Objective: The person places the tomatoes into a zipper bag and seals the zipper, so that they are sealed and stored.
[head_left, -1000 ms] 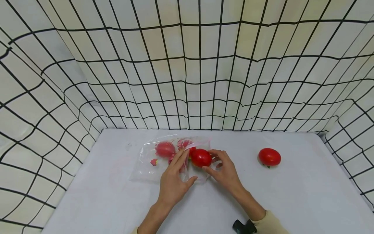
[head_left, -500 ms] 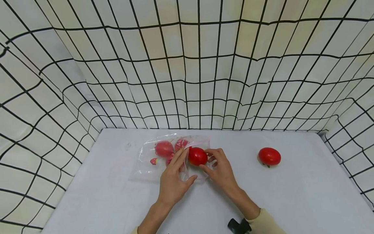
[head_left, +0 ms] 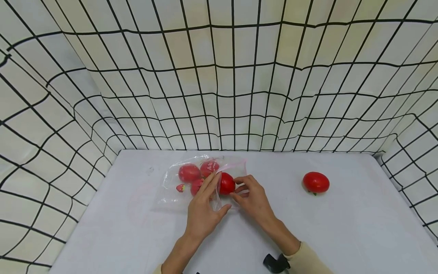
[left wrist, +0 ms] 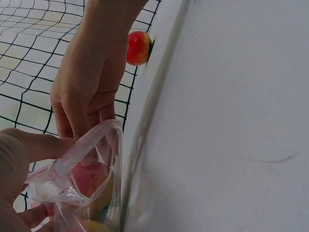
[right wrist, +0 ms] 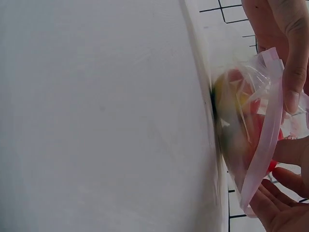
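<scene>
A clear plastic zip bag point(head_left: 167, 198) with a pink rim lies on its side, several red tomatoes point(head_left: 189, 173) showing through it. In the head view my left hand point(head_left: 203, 213) rests over the bag's mouth, fingers under the raised edge. The thumb lies along the pink rim point(left wrist: 82, 145) in the left wrist view. My right hand point(head_left: 254, 198) holds a glossy red tomato point(head_left: 227, 184) by its right end with thumb and fingertips. That tomato is partly inside the mouth, its left side hidden by my left fingers and the rim.
Another red tomato point(head_left: 316, 182) with a bit of green below it lies apart on the right of the white table point(head_left: 356, 228). Black netting point(head_left: 234, 95) encloses the back and both sides. A small strawberry shape point(head_left: 180, 188) shows on the bag.
My right hand has moved left, pushing the tomato further into the bag's mouth. The tomatoes inside have shifted slightly left. My left hand stays in place.
</scene>
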`<state>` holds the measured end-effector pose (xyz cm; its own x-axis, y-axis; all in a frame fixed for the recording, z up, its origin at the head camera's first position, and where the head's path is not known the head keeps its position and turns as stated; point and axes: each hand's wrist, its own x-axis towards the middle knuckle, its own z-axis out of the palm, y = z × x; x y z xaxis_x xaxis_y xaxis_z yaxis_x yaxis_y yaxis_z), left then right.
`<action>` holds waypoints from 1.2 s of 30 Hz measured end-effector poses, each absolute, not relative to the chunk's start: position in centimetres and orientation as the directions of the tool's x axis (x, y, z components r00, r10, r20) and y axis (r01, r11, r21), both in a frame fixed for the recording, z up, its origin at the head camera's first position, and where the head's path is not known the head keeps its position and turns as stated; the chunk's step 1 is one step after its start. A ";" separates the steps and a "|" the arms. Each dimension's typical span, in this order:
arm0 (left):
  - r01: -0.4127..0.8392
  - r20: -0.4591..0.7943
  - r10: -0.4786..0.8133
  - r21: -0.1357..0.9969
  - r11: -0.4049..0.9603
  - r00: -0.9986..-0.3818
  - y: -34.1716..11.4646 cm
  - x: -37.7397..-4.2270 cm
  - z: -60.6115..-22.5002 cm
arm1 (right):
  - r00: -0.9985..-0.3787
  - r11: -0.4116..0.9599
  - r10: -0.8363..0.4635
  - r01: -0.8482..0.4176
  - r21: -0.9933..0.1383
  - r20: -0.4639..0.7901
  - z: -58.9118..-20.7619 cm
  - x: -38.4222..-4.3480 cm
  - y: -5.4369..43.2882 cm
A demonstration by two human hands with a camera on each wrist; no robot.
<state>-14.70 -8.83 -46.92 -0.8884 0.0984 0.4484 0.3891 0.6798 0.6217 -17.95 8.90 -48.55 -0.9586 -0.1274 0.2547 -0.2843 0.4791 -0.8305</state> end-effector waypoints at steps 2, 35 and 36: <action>0.389 0.445 0.100 0.624 0.678 -0.890 -8.8 -14.7 -46.9 | -0.961 0.476 -0.137 -0.277 -0.834 0.241 -48.4 -18.0 9.0; 0.311 0.351 0.077 0.680 0.665 -0.933 -9.0 -14.5 -46.6 | -0.958 0.509 -0.081 -0.276 -0.815 0.274 -47.2 -18.2 16.4; 0.310 0.350 0.076 0.681 0.664 -0.933 -9.1 -14.5 -46.6 | -0.959 0.515 -0.074 -0.273 -0.813 0.275 -47.1 -18.2 16.6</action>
